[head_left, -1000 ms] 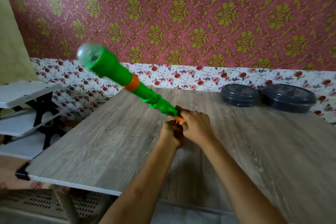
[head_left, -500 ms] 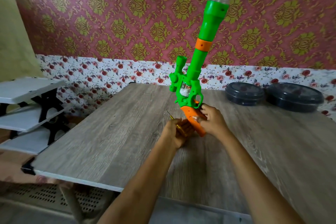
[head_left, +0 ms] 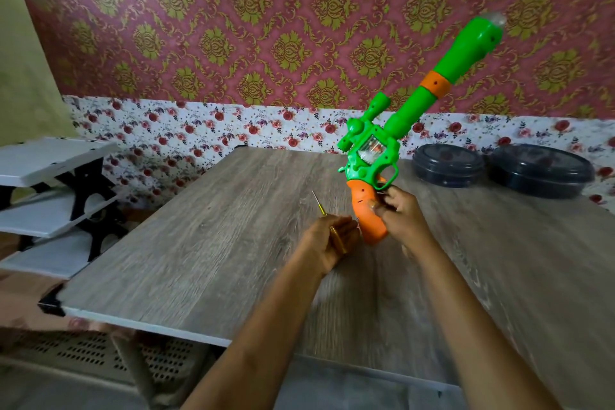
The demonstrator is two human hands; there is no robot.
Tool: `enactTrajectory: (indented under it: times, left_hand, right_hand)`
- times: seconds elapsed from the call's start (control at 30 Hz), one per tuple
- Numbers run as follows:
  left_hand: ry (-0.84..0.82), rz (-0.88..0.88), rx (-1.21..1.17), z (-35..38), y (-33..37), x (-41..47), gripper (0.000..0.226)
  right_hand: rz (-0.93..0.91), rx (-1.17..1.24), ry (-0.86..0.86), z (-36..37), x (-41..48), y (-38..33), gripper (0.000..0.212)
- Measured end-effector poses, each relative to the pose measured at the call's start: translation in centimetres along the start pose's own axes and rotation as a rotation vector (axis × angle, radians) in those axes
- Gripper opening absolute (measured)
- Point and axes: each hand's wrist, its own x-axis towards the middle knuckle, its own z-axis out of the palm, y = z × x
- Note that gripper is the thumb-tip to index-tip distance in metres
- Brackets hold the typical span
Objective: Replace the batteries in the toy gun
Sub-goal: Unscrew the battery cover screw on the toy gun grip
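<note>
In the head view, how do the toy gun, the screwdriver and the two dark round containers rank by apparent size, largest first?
1. Toy gun, clearly the largest.
2. Right dark container.
3. Left dark container; looks slightly smaller, but wide-angle distortion makes this unsure.
4. Screwdriver, partly hidden in the left hand.

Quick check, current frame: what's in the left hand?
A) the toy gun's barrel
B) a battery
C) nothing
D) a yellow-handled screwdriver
D: the left hand is closed around a yellow-handled screwdriver, its thin shaft pointing up and away, while the right hand holds the toy gun by its orange grip.
</note>
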Motion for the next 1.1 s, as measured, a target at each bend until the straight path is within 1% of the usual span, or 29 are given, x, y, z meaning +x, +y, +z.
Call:
enactTrajectory:
  times: [0.17,0.23,0.3,0.37,0.43,0.5,0.57,0.6,0.63,0.7,0.73,0.83,0.9,1.0,1.1]
  left_hand:
    - [0.058,0.073,0.211,0.3,-0.3,0.1,0.021]
    - [0.089,0.083,0.256,0.3,-0.3,0.1,0.021]
    - [0.103,0.072,0.244,0.3,-0.2,0.1,0.022]
    - [0.094,0.052,0.185,0.4,0.0,0.1,0.023]
    - [0.087,0.050,0.146,0.5,0.1,0.3,0.025]
    - [0.086,0.068,0.138,0.4,0.0,0.6,0.034]
    - [0.070,0.073,0.133,0.2,0.0,0.9,0.054]
    - [0.059,0.068,0.127,0.1,0.1,1.0,0.061]
    - [0.047,0.061,0.122,0.0,0.1,1.0,0.058]
    - [0.028,0.051,0.106,-0.2,0.5,0.7,0.040]
    - [0.016,0.044,0.082,-0.3,0.6,0.7,0.035]
    - [-0.039,0.022,-0.074,-0.7,1.0,0.6,0.031]
    - [-0.065,0.027,-0.127,-0.7,1.2,0.6,0.028]
    - [-0.080,0.034,-0.161,-0.8,1.0,0.8,0.021]
    - [-0.083,0.033,-0.125,-0.8,0.6,0.7,0.020]
  right_hand:
    - [-0.026,-0.071,-0.014,0.3,0.3,-0.2,0.034]
    - [-0.047,-0.116,-0.012,0.5,0.3,-0.3,0.034]
    - [-0.081,-0.197,0.000,0.7,0.1,-0.5,0.032]
    - [-0.141,-0.296,0.023,1.0,-0.4,-0.7,0.030]
    - [-0.211,-0.395,0.039,1.2,-0.9,-1.2,0.032]
    - [-0.259,-0.543,0.037,1.3,-1.3,-1.8,0.035]
    - [-0.301,-0.708,0.020,1.6,-1.5,-2.4,0.041]
    - [-0.326,-0.773,0.011,1.7,-1.7,-2.9,0.043]
    - [-0.351,-0.818,-0.001,2.0,-1.8,-3.2,0.043]
    - [-0.392,-0.858,-0.015,2.4,-1.8,-3.9,0.043]
    - [-0.408,-0.861,-0.020,2.6,-1.8,-4.2,0.044]
    - [-0.452,-0.853,-0.027,3.0,-1.5,-5.0,0.046]
    - [-0.456,-0.839,-0.026,3.1,-1.3,-5.2,0.045]
    - [-0.415,-0.817,-0.025,3.0,-1.1,-4.8,0.043]
    - [-0.366,-0.790,-0.018,2.8,-1.0,-4.1,0.042]
